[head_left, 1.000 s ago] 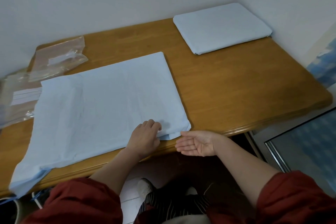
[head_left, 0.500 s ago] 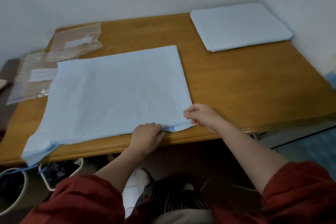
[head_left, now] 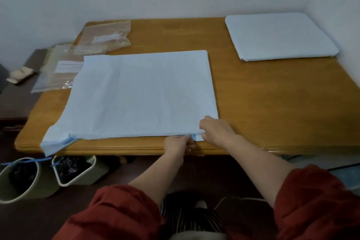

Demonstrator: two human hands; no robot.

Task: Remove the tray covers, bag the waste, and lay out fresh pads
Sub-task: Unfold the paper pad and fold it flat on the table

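Observation:
A large light blue pad [head_left: 140,95] lies spread flat on the wooden table [head_left: 272,107], its left corner drooping over the front edge. My right hand [head_left: 216,129] pinches the pad's near right corner. Just below it, at the table's front edge, my left hand [head_left: 178,143] grips the same edge of the pad from underneath. A second light blue pad [head_left: 278,36], folded into a thick rectangle, sits at the table's back right corner. Two clear plastic bags [head_left: 101,37] lie at the back left.
Two pale green waste bins [head_left: 78,171] with dark liners stand on the floor under the table's left front. A dark low surface [head_left: 17,91] with a small tan item adjoins the table on the left. White walls close the back and right.
My right hand went from open beside the table edge to pinching the pad's near right corner. My left hand slid from the pad's top to its front edge. The camera view shifted left.

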